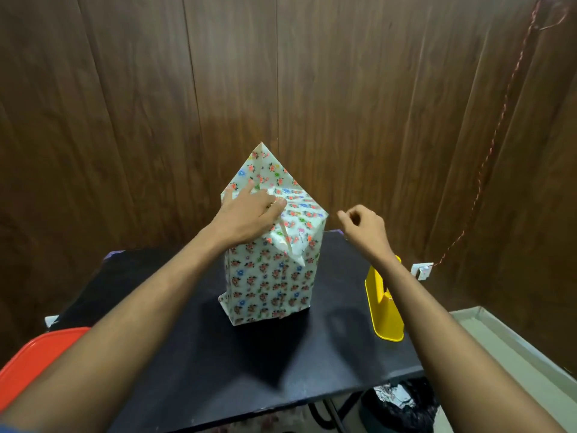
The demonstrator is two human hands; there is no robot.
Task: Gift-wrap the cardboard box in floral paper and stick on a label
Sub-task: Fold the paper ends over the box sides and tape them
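The box wrapped in floral paper (271,276) stands upright on the black table (243,364). At its top a triangular paper flap (265,165) still points up at the far side, and a folded flap lies over the near top edge. My left hand (249,214) presses flat on the top of the box, fingers stretched over the folded paper. My right hand (363,226) hovers to the right of the box top, fingers curled with thumb and forefinger pinched together; whether a piece of tape sits between them cannot be made out.
A yellow tape dispenser (384,310) stands on the table's right side, under my right forearm. A red plastic lid or tray (34,364) sits at the left edge. A black bin bag (399,407) lies below the table. A wooden wall is behind.
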